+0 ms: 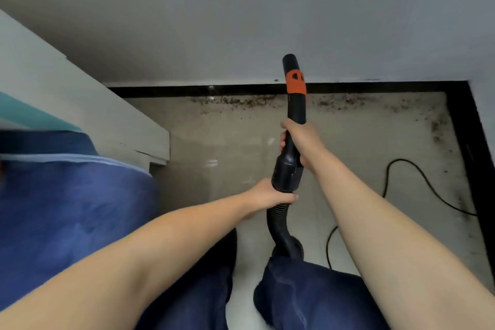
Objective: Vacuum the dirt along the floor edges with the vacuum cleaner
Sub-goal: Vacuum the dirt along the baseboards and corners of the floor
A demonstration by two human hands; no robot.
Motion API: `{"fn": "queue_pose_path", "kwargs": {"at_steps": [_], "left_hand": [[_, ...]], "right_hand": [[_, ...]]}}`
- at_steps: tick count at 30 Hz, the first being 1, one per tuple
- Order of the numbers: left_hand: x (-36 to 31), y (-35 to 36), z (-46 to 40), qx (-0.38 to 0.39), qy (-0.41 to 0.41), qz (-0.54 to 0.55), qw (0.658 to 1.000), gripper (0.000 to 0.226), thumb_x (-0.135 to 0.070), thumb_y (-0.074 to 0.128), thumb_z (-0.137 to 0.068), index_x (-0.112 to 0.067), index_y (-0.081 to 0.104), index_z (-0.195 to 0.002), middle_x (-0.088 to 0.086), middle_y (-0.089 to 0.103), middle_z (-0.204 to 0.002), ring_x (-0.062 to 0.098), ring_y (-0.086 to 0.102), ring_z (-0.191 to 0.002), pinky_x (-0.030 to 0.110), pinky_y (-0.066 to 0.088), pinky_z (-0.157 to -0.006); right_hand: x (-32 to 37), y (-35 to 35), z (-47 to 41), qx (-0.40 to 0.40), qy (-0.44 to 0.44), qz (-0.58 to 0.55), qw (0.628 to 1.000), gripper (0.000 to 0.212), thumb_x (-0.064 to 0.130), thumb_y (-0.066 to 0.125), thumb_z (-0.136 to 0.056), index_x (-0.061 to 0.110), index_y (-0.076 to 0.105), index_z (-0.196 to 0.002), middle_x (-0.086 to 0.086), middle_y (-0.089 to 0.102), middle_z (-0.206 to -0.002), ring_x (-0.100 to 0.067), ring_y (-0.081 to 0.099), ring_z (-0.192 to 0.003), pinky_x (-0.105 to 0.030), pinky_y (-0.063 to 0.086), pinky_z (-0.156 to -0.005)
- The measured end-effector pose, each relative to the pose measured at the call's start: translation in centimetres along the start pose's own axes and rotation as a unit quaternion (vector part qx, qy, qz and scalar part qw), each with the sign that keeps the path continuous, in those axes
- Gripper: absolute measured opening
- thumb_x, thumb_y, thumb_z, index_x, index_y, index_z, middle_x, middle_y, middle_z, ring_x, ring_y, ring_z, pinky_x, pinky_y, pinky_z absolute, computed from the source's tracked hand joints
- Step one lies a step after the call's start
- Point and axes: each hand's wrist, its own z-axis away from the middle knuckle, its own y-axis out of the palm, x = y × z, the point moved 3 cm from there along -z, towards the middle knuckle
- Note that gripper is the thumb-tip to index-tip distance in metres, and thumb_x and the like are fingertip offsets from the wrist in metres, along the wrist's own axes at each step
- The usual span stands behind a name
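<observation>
Both hands point(300, 142) grip smooth black wand point(294, 110); gritty dirt point(241, 101) along skirting.

The black cable point(428, 185) runs behind the right forearm point(375, 222), part of it unseen. The ribbed hose point(276, 222) vanishes behind the trouser knees point(308, 292). The blue bedding point(67, 209) is blurred and cut off at the left edge.

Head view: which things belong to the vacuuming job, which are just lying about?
Job:
vacuum wand
hose
left hand
right hand
dirt along the black floor edge
power cord

Lying about:
blue bedding
white bed frame
</observation>
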Motion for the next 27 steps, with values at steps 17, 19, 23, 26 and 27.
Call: {"fn": "queue_pose_path", "kwargs": {"at_steps": [17,19,23,26,27], "left_hand": [[15.6,-4.3,-16.2,0.054,-0.009,0.266,0.963,0.009,-0.011,0.062,-0.091,-0.011,0.056,-0.085,0.006,0.061,-0.072,0.015,0.059,-0.065,0.026,0.052,-0.065],[16.2,-2.9,-15.7,0.048,-0.024,0.312,0.948,0.009,-0.013,0.064,-0.090,-0.012,0.056,-0.088,0.006,0.061,-0.072,0.016,0.060,-0.064,0.027,0.053,-0.063],[17.9,-2.5,-16.7,0.018,-0.064,0.347,0.936,0.010,-0.007,0.065,-0.089,-0.008,0.056,-0.092,0.007,0.059,-0.069,0.017,0.059,-0.060,0.026,0.053,-0.057],[18.4,-2.9,-16.9,0.006,-0.070,0.352,0.933,0.010,-0.004,0.064,-0.089,-0.006,0.055,-0.092,0.008,0.058,-0.070,0.017,0.058,-0.061,0.026,0.053,-0.058],[18.5,-2.8,-16.8,0.000,-0.072,0.359,0.930,0.010,-0.004,0.064,-0.089,-0.006,0.055,-0.092,0.009,0.058,-0.069,0.017,0.058,-0.060,0.027,0.052,-0.058]], "right_hand": [[-15.7,7.1,-19.8,0.058,0.016,0.099,0.993,0.011,0.008,0.060,-0.083,0.006,0.050,-0.086,-0.005,0.052,-0.054,-0.016,0.049,-0.037,-0.027,0.049,-0.046],[-16.6,6.7,-19.5,0.062,0.040,0.114,0.991,0.011,0.007,0.060,-0.082,0.006,0.050,-0.082,-0.005,0.052,-0.050,-0.016,0.049,-0.036,-0.025,0.047,-0.043],[-19.1,6.3,-20.5,0.059,0.072,0.094,0.991,0.010,0.006,0.058,-0.082,0.007,0.048,-0.079,-0.006,0.051,-0.049,-0.017,0.047,-0.036,-0.024,0.046,-0.043],[-19.6,7.2,-20.9,0.062,0.068,0.102,0.991,0.009,0.007,0.058,-0.082,0.007,0.049,-0.082,-0.006,0.052,-0.051,-0.017,0.048,-0.038,-0.025,0.047,-0.044],[-19.6,7.5,-20.8,0.068,0.069,0.113,0.989,0.009,0.007,0.059,-0.082,0.006,0.050,-0.083,-0.005,0.052,-0.051,-0.016,0.049,-0.038,-0.025,0.047,-0.044]]}}
